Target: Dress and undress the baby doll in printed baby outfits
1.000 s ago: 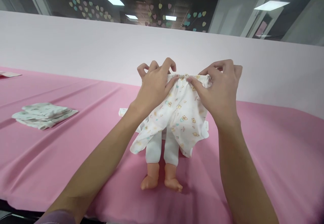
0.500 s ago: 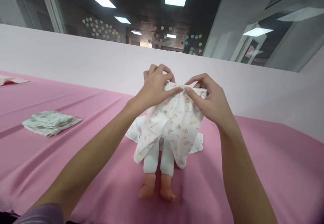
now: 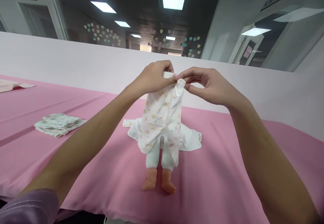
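A pair of white baby pants (image 3: 162,112) with a small coloured print hangs in front of me, its waist end up. My left hand (image 3: 158,77) pinches the waist between thumb and fingers. At the right side of the waist, my right hand (image 3: 206,83) has thumb and index finger on a bunched, folded-over edge. Behind the pants a doll (image 3: 167,181) lies with bare feet toward me and white-covered legs; its upper body is hidden. A white garment (image 3: 191,139) spreads out on both sides of the doll.
A pink sheet (image 3: 207,183) covers the table. Folded pale green-patterned cloth (image 3: 59,124) lies at left, and a light pink cloth (image 3: 12,85) farther back. A low white wall (image 3: 76,61) with windows above closes off the far side.
The right side of the pants' waist has folded in toward the left, narrowing the pants. My right hand has shifted its hold on the edge. More of the white garment shows at right.
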Tool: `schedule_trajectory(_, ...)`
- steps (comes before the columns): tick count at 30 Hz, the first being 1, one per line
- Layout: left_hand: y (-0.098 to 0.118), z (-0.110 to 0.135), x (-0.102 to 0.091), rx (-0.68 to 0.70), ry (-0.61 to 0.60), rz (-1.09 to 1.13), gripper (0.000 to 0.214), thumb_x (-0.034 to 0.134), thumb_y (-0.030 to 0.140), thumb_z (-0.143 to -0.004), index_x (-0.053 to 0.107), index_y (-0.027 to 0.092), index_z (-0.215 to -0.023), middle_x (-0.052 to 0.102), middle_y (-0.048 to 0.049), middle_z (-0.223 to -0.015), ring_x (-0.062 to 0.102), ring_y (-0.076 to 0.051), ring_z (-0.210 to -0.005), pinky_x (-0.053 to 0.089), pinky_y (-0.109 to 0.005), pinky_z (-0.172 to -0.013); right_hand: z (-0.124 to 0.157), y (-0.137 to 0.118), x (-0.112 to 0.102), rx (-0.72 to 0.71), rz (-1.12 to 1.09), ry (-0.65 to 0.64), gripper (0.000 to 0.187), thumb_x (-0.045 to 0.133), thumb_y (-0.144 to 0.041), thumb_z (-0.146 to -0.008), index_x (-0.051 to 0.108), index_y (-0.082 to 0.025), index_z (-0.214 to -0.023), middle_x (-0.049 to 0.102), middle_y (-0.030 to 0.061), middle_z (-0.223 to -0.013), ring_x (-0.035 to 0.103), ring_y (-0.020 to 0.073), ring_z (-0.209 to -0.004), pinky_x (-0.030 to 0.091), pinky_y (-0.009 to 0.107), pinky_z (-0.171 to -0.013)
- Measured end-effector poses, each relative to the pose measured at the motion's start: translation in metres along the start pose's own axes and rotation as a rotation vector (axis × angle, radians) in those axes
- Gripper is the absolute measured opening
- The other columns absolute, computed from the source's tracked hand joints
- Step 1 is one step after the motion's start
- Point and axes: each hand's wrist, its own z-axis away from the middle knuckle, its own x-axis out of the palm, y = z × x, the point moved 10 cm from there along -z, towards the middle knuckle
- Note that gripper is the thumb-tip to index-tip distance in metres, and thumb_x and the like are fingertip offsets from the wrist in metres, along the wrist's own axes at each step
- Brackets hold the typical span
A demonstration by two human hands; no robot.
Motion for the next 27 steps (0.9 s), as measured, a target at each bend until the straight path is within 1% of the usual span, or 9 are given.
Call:
schedule_trajectory(3, -0.003, -0.003, -0.002, -0.013, 0.001, 0.061, 0.031, 0.073, 0.054, -0.092, 0.064, 0.024, -0.088, 0.075, -0.0068, -0.103, 0.066, -0.026, -0.102, 0.051, -0.038, -0.087, 0.000, -0.012, -0.004, -0.083, 0.165, 0.059, 0.016, 0.080, -0.047, -0.091, 0.081, -0.037, -0.104, 0.078, 0.0059, -0.109, 0.066, 0.0354, -0.109, 0.057, 0.057, -0.093)
schedule_trajectory(5, -0.006, -0.004, -0.002, -0.028, 0.009, 0.092, 0.034, 0.074, 0.056, -0.093, 0.063, 0.024, -0.086, 0.074, -0.0067, -0.100, 0.066, -0.026, -0.099, 0.052, -0.039, -0.087, 0.000, -0.017, -0.006, -0.120, 0.249, 0.092, 0.017, 0.080, -0.049, -0.091, 0.080, -0.037, -0.102, 0.076, 0.0074, -0.112, 0.064, 0.0370, -0.113, 0.055, 0.057, -0.094)
schedule_trajectory(9, -0.010, -0.003, 0.002, -0.061, -0.021, 0.138, 0.032, 0.075, 0.054, -0.092, 0.063, 0.025, -0.087, 0.074, -0.0066, -0.098, 0.066, -0.026, -0.094, 0.053, -0.040, -0.084, -0.004, -0.020, -0.006, -0.147, 0.348, 0.134, 0.029, 0.081, -0.061, -0.090, 0.076, -0.034, -0.097, 0.071, 0.0106, -0.121, 0.059, 0.0404, -0.122, 0.053, 0.056, -0.094)
schedule_trajectory(11, -0.008, -0.002, 0.005, -0.057, -0.053, 0.159, 0.028, 0.076, 0.050, -0.091, 0.065, 0.025, -0.090, 0.075, -0.0066, -0.102, 0.067, -0.026, -0.095, 0.054, -0.039, -0.082, -0.005, -0.019, -0.004, -0.141, 0.336, 0.134, 0.035, 0.078, -0.067, -0.090, 0.074, -0.034, -0.099, 0.071, 0.0100, -0.122, 0.059, 0.0392, -0.120, 0.053, 0.054, -0.091)
schedule_trajectory(16, 0.002, -0.002, 0.005, -0.012, -0.094, 0.163, 0.021, 0.078, 0.041, -0.085, 0.066, 0.024, -0.091, 0.076, -0.0064, -0.105, 0.069, -0.025, -0.099, 0.055, -0.038, -0.085, -0.005, -0.014, 0.005, -0.120, 0.252, 0.095, 0.041, 0.066, -0.075, -0.096, 0.071, -0.035, -0.108, 0.073, 0.0044, -0.101, 0.061, 0.0276, -0.094, 0.050, 0.043, -0.081)
schedule_trajectory(18, -0.001, -0.003, 0.004, -0.036, -0.106, 0.198, 0.019, 0.077, 0.038, -0.085, 0.067, 0.024, -0.093, 0.076, -0.0068, -0.105, 0.070, -0.025, -0.097, 0.056, -0.038, -0.084, -0.007, -0.010, 0.006, -0.099, 0.263, 0.085, 0.045, 0.066, -0.078, -0.095, 0.071, -0.035, -0.106, 0.072, 0.0026, -0.094, 0.059, 0.0249, -0.087, 0.047, 0.040, -0.077)
schedule_trajectory(21, -0.009, -0.004, 0.003, -0.096, -0.138, 0.281, 0.020, 0.074, 0.039, -0.089, 0.071, 0.026, -0.104, 0.076, -0.0069, -0.101, 0.072, -0.025, -0.093, 0.057, -0.039, -0.082, -0.012, -0.007, 0.001, -0.071, 0.301, 0.099, 0.050, 0.068, -0.082, -0.092, 0.072, -0.033, -0.102, 0.069, 0.0009, -0.084, 0.058, 0.0229, -0.080, 0.043, 0.038, -0.073)
schedule_trajectory(24, -0.018, -0.006, -0.005, -0.132, -0.097, 0.293, 0.024, 0.075, 0.043, -0.091, 0.071, 0.026, -0.108, 0.074, -0.0064, -0.093, 0.073, -0.024, -0.088, 0.058, -0.041, -0.081, -0.016, -0.006, -0.008, -0.049, 0.337, 0.150, 0.054, 0.070, -0.084, -0.088, 0.072, -0.031, -0.099, 0.066, 0.0015, -0.079, 0.059, 0.0234, -0.079, 0.041, 0.038, -0.072)
schedule_trajectory(27, -0.024, -0.008, -0.011, -0.141, -0.020, 0.267, 0.027, 0.082, 0.044, -0.086, 0.071, 0.026, -0.103, 0.073, -0.0062, -0.089, 0.072, -0.024, -0.085, 0.059, -0.042, -0.080, -0.019, -0.008, -0.013, -0.024, 0.371, 0.174, 0.055, 0.071, -0.084, -0.087, 0.072, -0.031, -0.098, 0.066, 0.0029, -0.081, 0.059, 0.0250, -0.081, 0.042, 0.039, -0.072)
